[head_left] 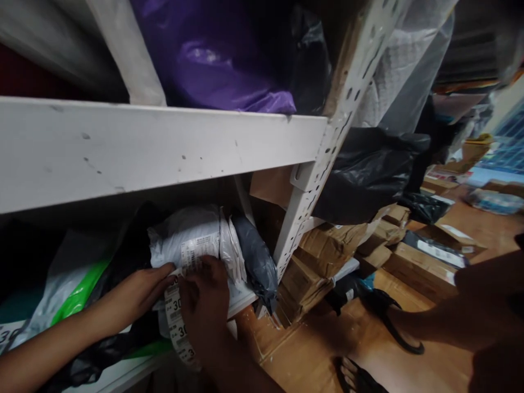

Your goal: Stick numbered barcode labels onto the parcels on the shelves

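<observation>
On the lower shelf point(243, 302), at about eight o'clock from the middle of my view, a white wrapped parcel point(180, 226) lies with a printed label point(207, 242) on its near face; my left grip point(149, 286) and my right grip point(207, 297) come together in front of it. The label strip point(174, 316), marked with repeated "30"s, hangs at seven o'clock, curling down below them.

I judge the step in hand to be handling that strip close against the parcel, perhaps one label at a time. The next move would call for steadiness from the left and fine fingertip control from the right, since so thin a strip would probably twist or crease easily.

My left forearm comes in from eight o'clock, nearly straight, fingers reaching toward two. That grip looks pressed together, pinching the strip's upper end. My right arm rises from six o'clock, slanting toward eleven, fingers curled over toward the parcel. That grip overlaps the strip's edge, but its fingertips are in shadow, so I cannot tell whether it pinches anything.

Toward three o'clock of the white parcel leans a dark parcel point(254, 254); at nine o'clock of my left grip sits a pale bag with a green band point(84, 289). At twelve, above both grips, crosses a white beam point(164, 147).
</observation>
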Tool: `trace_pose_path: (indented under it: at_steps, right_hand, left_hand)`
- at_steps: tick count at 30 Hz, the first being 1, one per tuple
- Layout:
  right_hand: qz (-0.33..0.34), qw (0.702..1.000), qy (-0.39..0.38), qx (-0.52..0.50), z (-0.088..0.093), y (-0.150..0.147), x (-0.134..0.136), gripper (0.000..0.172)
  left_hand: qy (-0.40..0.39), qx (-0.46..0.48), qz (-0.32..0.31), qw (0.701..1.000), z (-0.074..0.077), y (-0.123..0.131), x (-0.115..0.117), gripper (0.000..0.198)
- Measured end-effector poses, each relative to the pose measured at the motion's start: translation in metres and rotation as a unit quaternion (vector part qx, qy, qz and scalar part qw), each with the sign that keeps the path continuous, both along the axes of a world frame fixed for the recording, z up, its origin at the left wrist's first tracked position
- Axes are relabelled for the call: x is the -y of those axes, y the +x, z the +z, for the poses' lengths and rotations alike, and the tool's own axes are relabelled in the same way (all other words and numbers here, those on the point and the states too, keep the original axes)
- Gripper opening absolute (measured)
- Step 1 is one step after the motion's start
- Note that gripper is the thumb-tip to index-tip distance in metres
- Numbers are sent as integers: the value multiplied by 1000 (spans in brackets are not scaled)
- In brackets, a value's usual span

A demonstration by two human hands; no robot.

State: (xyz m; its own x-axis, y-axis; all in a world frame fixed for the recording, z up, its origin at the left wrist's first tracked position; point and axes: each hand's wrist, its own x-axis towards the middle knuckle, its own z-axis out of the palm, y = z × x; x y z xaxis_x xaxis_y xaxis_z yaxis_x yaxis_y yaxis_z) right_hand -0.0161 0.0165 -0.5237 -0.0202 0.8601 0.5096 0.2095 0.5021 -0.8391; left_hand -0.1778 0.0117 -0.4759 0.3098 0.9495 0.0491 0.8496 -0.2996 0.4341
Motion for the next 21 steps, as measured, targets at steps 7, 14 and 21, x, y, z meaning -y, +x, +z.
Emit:
trace_pose_path:
  at_steps: [7, 14, 21]
  right_hand:
    - [8, 999, 15, 29, -2, 3, -2, 9]
    - [19, 1000, 9, 23, 0, 5, -2, 8]
    - [52, 985, -62, -151, -12, 6, -13, 13]
  left_hand:
    - [13, -33, -7, 999, 1, 2, -2, 32]
    - [23, -32, -13, 999, 0, 3, -3, 33]
    - [-80, 6, 31, 996, 9, 6, -2, 32]
